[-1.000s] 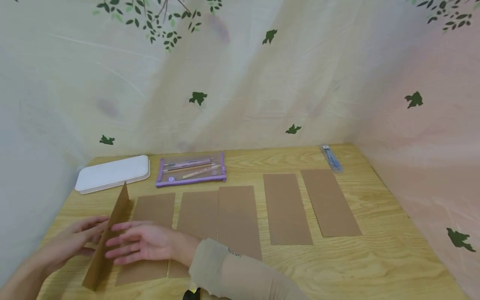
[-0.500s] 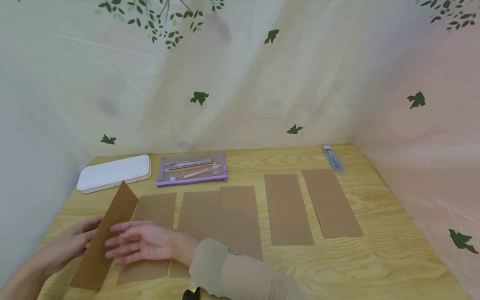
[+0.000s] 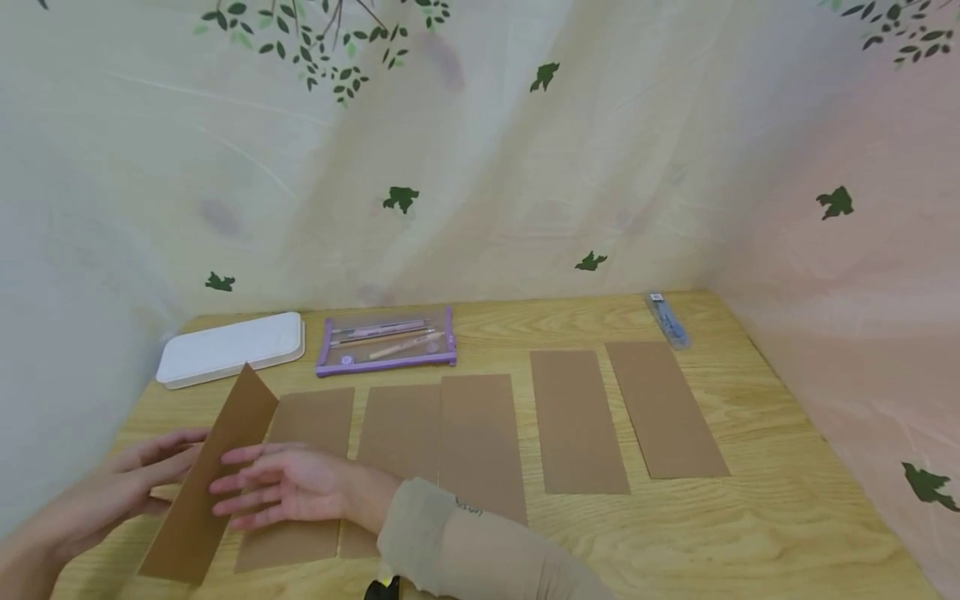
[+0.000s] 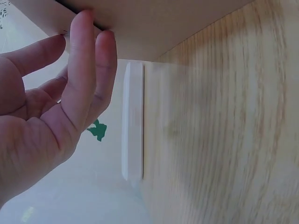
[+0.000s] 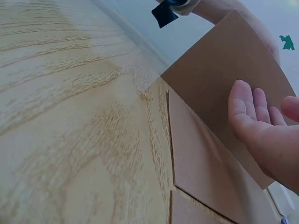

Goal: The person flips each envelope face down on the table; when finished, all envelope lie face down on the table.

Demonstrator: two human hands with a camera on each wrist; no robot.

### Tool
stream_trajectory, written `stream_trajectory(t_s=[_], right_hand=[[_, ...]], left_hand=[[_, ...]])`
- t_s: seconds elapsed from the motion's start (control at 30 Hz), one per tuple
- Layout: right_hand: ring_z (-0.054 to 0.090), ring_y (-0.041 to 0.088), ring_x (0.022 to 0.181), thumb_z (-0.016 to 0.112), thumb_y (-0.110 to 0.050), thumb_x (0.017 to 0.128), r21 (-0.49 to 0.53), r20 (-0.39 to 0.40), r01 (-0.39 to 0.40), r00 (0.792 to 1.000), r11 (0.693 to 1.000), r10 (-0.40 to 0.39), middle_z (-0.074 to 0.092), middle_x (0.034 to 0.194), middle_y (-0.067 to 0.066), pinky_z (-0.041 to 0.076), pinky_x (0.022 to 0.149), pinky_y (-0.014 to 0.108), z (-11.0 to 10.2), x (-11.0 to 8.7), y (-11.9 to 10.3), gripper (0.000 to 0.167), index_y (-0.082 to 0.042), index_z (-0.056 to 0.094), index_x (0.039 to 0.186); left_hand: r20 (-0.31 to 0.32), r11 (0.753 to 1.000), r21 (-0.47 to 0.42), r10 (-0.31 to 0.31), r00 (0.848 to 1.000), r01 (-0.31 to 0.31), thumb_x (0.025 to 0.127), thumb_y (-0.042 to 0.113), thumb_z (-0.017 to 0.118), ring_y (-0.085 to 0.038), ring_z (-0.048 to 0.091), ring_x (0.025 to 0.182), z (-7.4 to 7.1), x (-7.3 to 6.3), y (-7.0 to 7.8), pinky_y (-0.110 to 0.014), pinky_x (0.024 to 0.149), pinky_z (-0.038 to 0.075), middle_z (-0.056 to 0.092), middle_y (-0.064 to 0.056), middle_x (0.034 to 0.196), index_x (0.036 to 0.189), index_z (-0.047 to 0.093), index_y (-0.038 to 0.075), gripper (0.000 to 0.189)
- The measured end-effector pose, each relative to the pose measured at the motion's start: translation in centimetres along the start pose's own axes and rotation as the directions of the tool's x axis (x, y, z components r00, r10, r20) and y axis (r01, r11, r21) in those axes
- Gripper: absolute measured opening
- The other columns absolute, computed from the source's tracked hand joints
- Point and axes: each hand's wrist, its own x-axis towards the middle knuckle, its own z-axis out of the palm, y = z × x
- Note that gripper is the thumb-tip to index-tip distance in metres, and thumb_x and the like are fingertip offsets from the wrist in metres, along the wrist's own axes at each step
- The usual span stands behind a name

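Observation:
A brown cardboard panel (image 3: 197, 500) stands tilted on its edge at the left of the table. My left hand (image 3: 131, 479) is behind it, fingers loosely bent; in the left wrist view, fingertips (image 4: 106, 39) touch the cardboard. From the other side my right hand (image 3: 288, 483) faces it with fingers nearly straight, their tips at or close to its surface. Beside it lies a flat brown panel (image 3: 315, 417), partly covered by my right hand and forearm. Farther right are more flat panels: two side by side (image 3: 480, 442), then one (image 3: 577, 421) and a slanted one (image 3: 667, 408).
Along the back of the table (image 3: 757, 533) lie a white flat case (image 3: 231, 348), a clear pouch with purple edging (image 3: 386, 342) holding pencils, and a small blue packaged item (image 3: 667, 320). A black and yellow object (image 3: 382, 588) shows at the front edge, mostly cut off.
The standing cardboard panel has tipped toward the left, so its broad face shows more. My left hand has shifted slightly left; the right hand has stayed nearly still.

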Motion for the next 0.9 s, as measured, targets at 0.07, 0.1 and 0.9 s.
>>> stream_trajectory(t_s=[0.07,0.1,0.9], right_hand=[[0.048,0.047,0.133,0.046,-0.007,0.105,-0.005,-0.002,0.000,1.000,1.000,0.000,0.061,0.135,0.020,0.036,0.111,0.062,-0.1,0.0,0.0,0.031,-0.013,0.060,0.132],[0.048,0.047,0.133,0.046,-0.007,0.105,-0.008,-0.002,0.000,1.000,1.000,0.000,0.061,0.136,0.020,0.036,0.111,0.062,-0.1,0.0,0.0,0.031,-0.013,0.059,0.132],[0.054,0.036,0.130,0.050,-0.007,0.104,-0.067,-0.056,0.015,0.998,0.998,-0.018,0.062,0.136,0.012,0.037,0.111,0.061,0.0,0.3,0.7,0.039,-0.017,0.053,0.142]], left_hand=[[0.005,1.000,0.001,0.011,1.000,-0.011,0.113,0.012,0.031,-0.010,0.064,0.110,0.0,-0.1,0.1,-0.044,0.080,0.060,0.062,0.020,0.129,0.133,0.053,0.047,0.047],[-0.003,1.000,0.009,0.009,1.000,-0.009,0.113,0.012,0.031,-0.010,0.064,0.109,0.0,-0.1,0.2,-0.044,0.079,0.060,0.062,0.020,0.128,0.132,0.053,0.048,0.047],[-0.178,0.978,0.111,-0.155,0.972,0.176,0.111,0.023,0.041,0.005,0.059,0.104,-2.2,-2.1,-0.9,-0.043,0.077,0.060,0.060,0.028,0.119,0.124,0.047,0.053,0.034]])
